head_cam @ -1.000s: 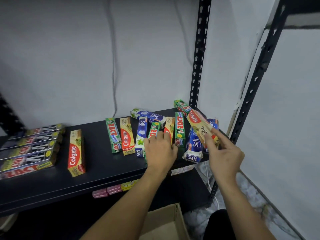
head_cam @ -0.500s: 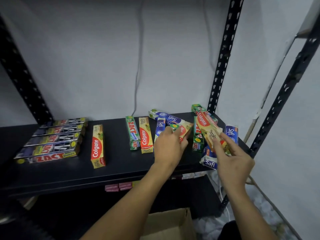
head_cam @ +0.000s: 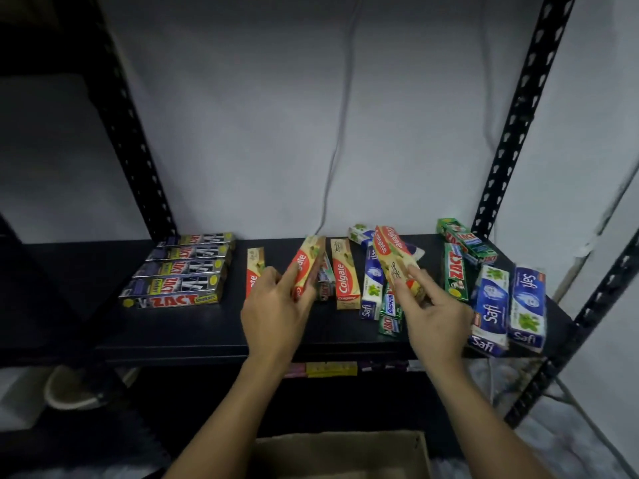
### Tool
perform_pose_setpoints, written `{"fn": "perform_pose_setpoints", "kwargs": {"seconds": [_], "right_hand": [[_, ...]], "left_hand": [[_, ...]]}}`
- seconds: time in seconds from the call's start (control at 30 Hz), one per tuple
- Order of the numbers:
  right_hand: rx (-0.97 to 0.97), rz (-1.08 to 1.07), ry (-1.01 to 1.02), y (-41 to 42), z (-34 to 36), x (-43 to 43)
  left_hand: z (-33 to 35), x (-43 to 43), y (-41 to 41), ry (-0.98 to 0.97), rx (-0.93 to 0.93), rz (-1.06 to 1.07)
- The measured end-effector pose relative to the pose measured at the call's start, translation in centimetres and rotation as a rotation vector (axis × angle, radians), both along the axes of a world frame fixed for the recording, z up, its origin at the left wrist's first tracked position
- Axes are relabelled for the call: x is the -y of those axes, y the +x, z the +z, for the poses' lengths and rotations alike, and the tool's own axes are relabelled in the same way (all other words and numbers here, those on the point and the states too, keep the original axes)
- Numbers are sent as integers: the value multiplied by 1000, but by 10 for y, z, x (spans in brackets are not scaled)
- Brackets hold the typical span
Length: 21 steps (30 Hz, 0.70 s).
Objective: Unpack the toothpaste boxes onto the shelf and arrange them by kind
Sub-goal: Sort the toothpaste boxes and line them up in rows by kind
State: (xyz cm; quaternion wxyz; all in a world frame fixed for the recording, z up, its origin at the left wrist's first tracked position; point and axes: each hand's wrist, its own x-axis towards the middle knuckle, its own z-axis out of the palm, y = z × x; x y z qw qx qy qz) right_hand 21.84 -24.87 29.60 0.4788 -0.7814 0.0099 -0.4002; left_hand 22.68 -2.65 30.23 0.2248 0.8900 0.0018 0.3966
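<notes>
My left hand (head_cam: pixel 276 309) grips a yellow-and-red Colgate box (head_cam: pixel 308 262), lifted and tilted above the black shelf (head_cam: pixel 193 337). My right hand (head_cam: pixel 435 312) holds a second Colgate box (head_cam: pixel 392 252) raised over the loose pile. Two more Colgate boxes lie flat: one (head_cam: pixel 254 267) just left of my left hand, one (head_cam: pixel 345 274) between my hands. Several black Zact boxes (head_cam: pixel 179 271) sit in a neat row at the left. Green Zact boxes (head_cam: pixel 456 267) and blue Safi boxes (head_cam: pixel 508 305) lie mixed at the right.
Black perforated uprights stand at the back left (head_cam: pixel 138 160) and back right (head_cam: pixel 511 133). A cable (head_cam: pixel 337 140) hangs down the white wall. An open cardboard box (head_cam: pixel 342 454) sits below me. Small pink and yellow packs (head_cam: pixel 328 368) lie on the lower shelf.
My left hand has picked a Colgate box out of the pile and carried it left. My right hand has moved left with its Colgate box. The camera has turned left.
</notes>
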Motion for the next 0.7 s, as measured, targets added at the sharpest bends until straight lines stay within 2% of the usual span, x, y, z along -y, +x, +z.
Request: {"fn": "perform_pose_setpoints", "kwargs": {"seconds": [0.13,0.33,0.43,0.5,0.6,0.7], "right_hand": [[-25,31,-104,18,-14,-16],[-160,-33,-261,30,-19,-17],[-201,-54,-260,30,-18,-16],[-211,-71,-271,28,-18,-19],[-206,-131,-400,24,-13,-27],[-119,-103,-504,24,-3,-41]], "left_hand": [[-13,-19,-1,19,-58,84],[-34,-21,4,265,-300,166],[-38,-20,5,305,-376,199],[-38,-22,6,288,-342,202],[-37,-30,7,189,-224,201],[-36,-45,11,69,-229,185]]}}
